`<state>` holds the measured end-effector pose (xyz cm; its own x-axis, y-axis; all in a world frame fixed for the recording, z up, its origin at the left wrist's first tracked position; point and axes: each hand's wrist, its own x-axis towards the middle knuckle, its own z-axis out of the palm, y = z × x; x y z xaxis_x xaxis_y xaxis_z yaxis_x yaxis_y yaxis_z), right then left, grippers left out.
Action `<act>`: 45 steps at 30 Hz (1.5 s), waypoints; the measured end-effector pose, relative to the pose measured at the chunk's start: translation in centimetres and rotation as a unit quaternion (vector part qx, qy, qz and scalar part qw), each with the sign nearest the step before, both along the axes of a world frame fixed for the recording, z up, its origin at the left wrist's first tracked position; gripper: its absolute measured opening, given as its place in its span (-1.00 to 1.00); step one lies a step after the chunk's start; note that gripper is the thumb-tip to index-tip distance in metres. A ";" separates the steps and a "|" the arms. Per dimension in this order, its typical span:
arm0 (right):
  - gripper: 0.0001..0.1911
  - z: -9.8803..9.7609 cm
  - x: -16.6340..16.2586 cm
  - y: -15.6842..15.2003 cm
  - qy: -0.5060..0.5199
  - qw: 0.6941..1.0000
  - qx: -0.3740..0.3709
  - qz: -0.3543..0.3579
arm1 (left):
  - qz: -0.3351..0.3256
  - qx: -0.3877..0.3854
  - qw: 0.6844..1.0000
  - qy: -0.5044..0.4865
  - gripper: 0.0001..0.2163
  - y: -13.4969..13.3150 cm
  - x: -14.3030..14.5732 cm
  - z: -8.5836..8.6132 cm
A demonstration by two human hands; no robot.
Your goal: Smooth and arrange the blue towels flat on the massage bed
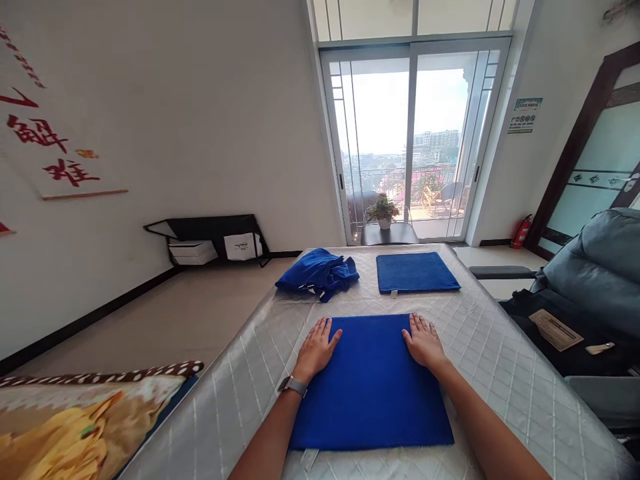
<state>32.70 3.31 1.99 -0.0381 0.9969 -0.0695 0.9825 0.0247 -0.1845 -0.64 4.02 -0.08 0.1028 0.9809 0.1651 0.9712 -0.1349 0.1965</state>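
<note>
A flat blue cloth (373,393) lies spread in front of me on a pale quilted cover (240,393), with a small white tag at its near left edge. My left hand (316,348) rests flat on its far left corner, fingers stretched out, a watch on the wrist. On the far right corner lies my right hand (424,340), palm down and fingers extended. Beyond it sits a neatly squared blue cloth (417,272), also tagged. To the left of that one is a crumpled heap of blue cloth (317,272).
A dark armchair (595,267) stands at the right, with a cardboard piece (556,330) on black fabric. Lower left, a patterned blanket (150,393) borders the table. A potted plant (384,210) stands on a chair before the sliding glass door (370,133). A fire extinguisher (521,232) is by the doorway.
</note>
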 end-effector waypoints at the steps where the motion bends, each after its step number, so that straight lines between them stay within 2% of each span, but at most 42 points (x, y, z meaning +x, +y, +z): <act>1: -0.25 0.0 0.0 0.0 0.002 1.000 0.001 -0.001 | -0.001 0.001 1.000 0.004 -0.20 0.1 0.0 -0.1; 4: -0.26 -0.1 0.0 -0.1 0.009 1.000 0.007 -0.003 | -0.003 -0.018 0.999 0.026 -0.20 0.4 -0.2 -0.1; 7: -0.26 -0.2 0.0 -0.1 0.013 1.000 0.012 -0.003 | -0.008 -0.071 0.996 0.049 -0.19 0.9 -0.4 0.6; 9: -0.27 -0.3 0.1 -0.2 0.014 1.000 0.017 -0.002 | 0.023 -0.095 0.993 0.059 -0.18 1.1 -0.2 1.4; 11: -0.28 -0.3 0.0 -0.2 0.015 1.000 0.025 0.001 | 0.066 -0.083 0.992 0.069 -0.17 1.1 1.1 2.2; 13: -0.28 -0.4 0.0 -0.2 0.016 0.999 0.035 0.004 | 0.062 -0.032 0.995 0.066 -0.19 0.7 3.8 3.0; 14: -0.28 -0.5 0.0 -0.2 0.017 0.999 0.041 0.004 | 0.031 0.001 0.998 0.056 -0.21 0.4 5.8 3.2; 17: -0.29 -1.0 0.2 -0.1 0.015 0.998 0.056 0.005 | -0.126 0.032 0.991 -0.010 -0.31 -0.5 13.5 3.3; 20: -0.31 -1.7 0.6 -0.1 -0.006 0.998 0.058 0.028 | -0.239 0.053 0.966 -0.082 -0.41 -1.0 20.6 2.7; 23: -0.27 -2.0 1.0 -0.3 -0.030 0.997 0.054 0.056 | -0.266 0.051 0.955 -0.123 -0.42 -1.0 23.9 2.3; 25: -0.27 -1.9 1.0 -0.3 -0.033 0.996 0.052 0.056 | -0.252 0.028 0.960 -0.121 -0.39 -0.9 23.8 2.3; 29: -0.32 -1.6 0.7 -0.1 -0.019 0.998 0.051 0.032 | -0.221 -0.013 0.973 -0.066 -0.34 -0.7 21.6 2.4; 35: -0.32 -1.0 0.4 0.0 0.001 0.999 0.047 0.017 | -0.188 -0.009 0.982 -0.004 -0.29 -0.5 18.1 2.1; 41: -0.29 -0.8 0.2 0.0 -0.002 0.999 0.049 0.007 | -0.142 -0.022 0.990 0.004 -0.25 -0.3 13.6 2.3; 45: -0.28 -0.9 0.2 0.1 -0.003 0.999 0.049 0.006 | -0.136 -0.014 0.991 -0.001 -0.26 -0.3 10.8 2.1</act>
<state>32.86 3.39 1.13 -0.0503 0.9984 0.0272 0.9832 0.0543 -0.1743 10.12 3.69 2.03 0.3628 0.9216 0.1384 0.8996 -0.3851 0.2060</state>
